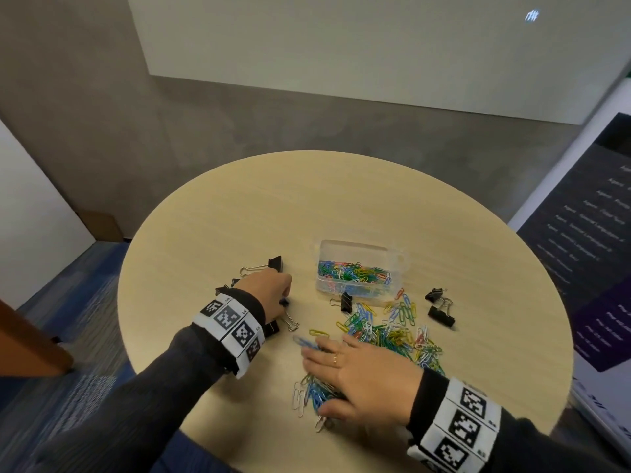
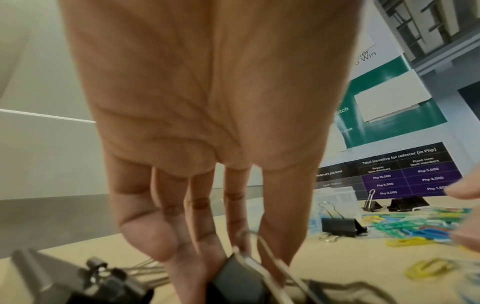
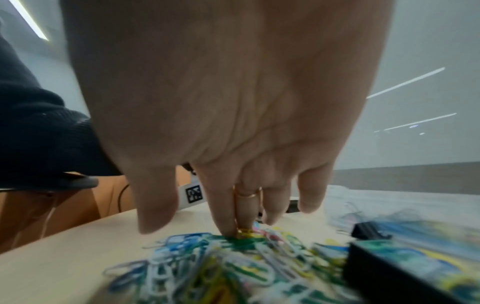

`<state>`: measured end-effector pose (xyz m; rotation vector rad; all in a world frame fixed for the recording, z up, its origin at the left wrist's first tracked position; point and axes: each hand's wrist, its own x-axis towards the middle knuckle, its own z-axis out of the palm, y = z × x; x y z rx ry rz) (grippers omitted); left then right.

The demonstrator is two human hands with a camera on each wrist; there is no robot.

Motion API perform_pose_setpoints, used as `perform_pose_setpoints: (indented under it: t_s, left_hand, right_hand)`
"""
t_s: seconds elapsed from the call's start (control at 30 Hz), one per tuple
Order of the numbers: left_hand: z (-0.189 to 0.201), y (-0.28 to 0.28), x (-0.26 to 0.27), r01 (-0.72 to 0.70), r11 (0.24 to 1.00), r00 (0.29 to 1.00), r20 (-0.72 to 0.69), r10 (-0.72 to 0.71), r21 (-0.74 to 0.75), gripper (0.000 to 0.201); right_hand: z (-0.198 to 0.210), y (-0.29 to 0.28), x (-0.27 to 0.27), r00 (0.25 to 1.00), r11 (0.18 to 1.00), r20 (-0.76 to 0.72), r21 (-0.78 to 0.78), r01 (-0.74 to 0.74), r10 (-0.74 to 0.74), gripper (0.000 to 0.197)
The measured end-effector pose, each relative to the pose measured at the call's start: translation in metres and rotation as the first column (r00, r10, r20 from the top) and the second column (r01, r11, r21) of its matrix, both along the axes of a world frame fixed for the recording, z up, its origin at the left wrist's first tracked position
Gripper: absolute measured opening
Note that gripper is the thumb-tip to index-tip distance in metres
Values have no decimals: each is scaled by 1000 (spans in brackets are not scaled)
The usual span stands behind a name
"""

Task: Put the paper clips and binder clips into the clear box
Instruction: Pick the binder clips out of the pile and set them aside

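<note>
I see my left hand (image 1: 269, 291) at about 9 o'clock on the table (image 1: 239, 206), fingers curled down and pinching a binder clip (image 2: 241, 275); the left wrist view shows the black body and wire handles between fingertips and thumb. More binders (image 1: 273, 264) lie around that hand, one at its 12 o'clock, others half hidden under the wrist. My right hand (image 1: 362, 377) lies at 6 o'clock, fingers extended and spread flat over a clump of paper clips (image 1: 314, 390), pressing rather than grasping; the right wrist view shows fingertips (image 3: 228, 228) touching the coloured heap. The box (image 1: 358, 268) sits near table centre, lid off, already holding a layer of paper clips. The main pile (image 1: 392, 329) sprawls from the box's 6 o'clock edge toward my right hand, with one binder (image 1: 345, 302) touching or just beside the box front and two more (image 1: 440, 307) at its 4 o'clock. Task judged partly done. Risks: the flat right hand could sweep clips off the near edge, since the clump sits close to it. Clips interlock, so a lift may trail a chain that drops short of the box. The binder is held by a narrow pinch and its wire handles may swing, so it could slip in transit. Both hands heading for the box together could collide or nudge it.
</note>
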<state>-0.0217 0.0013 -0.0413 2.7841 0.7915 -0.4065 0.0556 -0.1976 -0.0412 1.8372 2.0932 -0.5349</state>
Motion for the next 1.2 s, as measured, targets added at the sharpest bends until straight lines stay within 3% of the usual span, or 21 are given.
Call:
perform_pose_setpoints:
  t_s: [0.13,0.23,0.37,0.5,0.67,0.93,1.03,1.13,1.2]
  left_hand:
    - [7,-4,1,28,999,997,76,-31,37,34]
    - [17,-17,5,131,991,968,210,-136,37,37]
    - [23,-43,11,288,956,923,284,-261,-55,33]
    - [17,-59,12,291,955,949,146,-281,-54,33]
    - [14,-61,11,289,954,957,-19,-291,-80,35]
    - [13,-67,13,339,913,938,5,-347,-229,37]
    - [14,-65,12,320,930,947,75,-311,-180,34]
    - [19,-60,14,230,973,959,177,-220,-35,34]
    - [22,-55,19,120,993,967,230,-111,-25,32]
  right_hand:
    - [7,-15,22,992,994,-78,43,103,-99,67]
    - [16,-25,40,942,937,-207,179,300,-262,57]
    - [22,-34,66,884,840,-131,275,468,-450,33]
    - [18,-35,65,854,852,-228,144,504,-467,39]
    - [9,-29,62,884,869,-145,168,466,-445,40]
    - [5,-20,57,901,875,-41,221,431,-433,38]
    - [5,-22,57,911,877,-48,254,407,-409,31]
    - [8,-28,59,894,862,-169,242,446,-416,31]
    - [11,-31,63,841,838,-324,199,508,-433,31]
